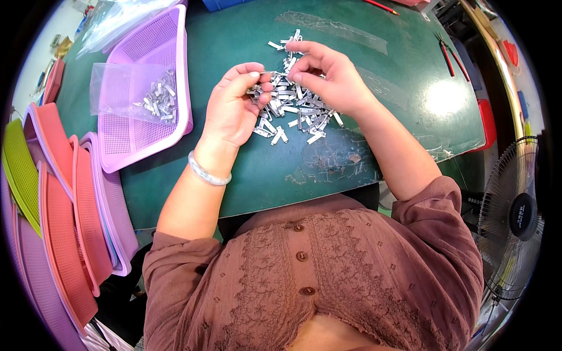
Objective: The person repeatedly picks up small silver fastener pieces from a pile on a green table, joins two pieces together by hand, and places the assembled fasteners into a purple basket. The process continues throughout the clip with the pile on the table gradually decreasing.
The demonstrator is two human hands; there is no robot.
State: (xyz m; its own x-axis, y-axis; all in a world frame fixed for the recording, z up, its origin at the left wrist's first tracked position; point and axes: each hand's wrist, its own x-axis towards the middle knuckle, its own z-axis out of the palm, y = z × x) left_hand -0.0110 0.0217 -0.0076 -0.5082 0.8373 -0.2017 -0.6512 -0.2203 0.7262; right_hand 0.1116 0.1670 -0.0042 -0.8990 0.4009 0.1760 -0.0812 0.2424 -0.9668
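Note:
A small flat silver metal piece (273,73) spans the gap between my two hands, above a loose pile of similar metal pieces (300,111) on the green tabletop. My left hand (229,108), with a pale bangle (208,174) at the wrist, is closed: thumb and forefinger pinch one end of the piece. More metal pieces show by its curled lower fingers; whether it holds them is unclear. The thumb and fingertips of my right hand (335,79) come together at the piece's other end. What exactly sits in that pinch is partly hidden.
A purple mesh basket (132,137) stands to the left, with a clear plastic bag (114,93) of metal pieces inside. Stacked pink and purple baskets (64,234) are at far left. Red-handled pliers (449,58) lie far right, and a fan (509,216) stands at right.

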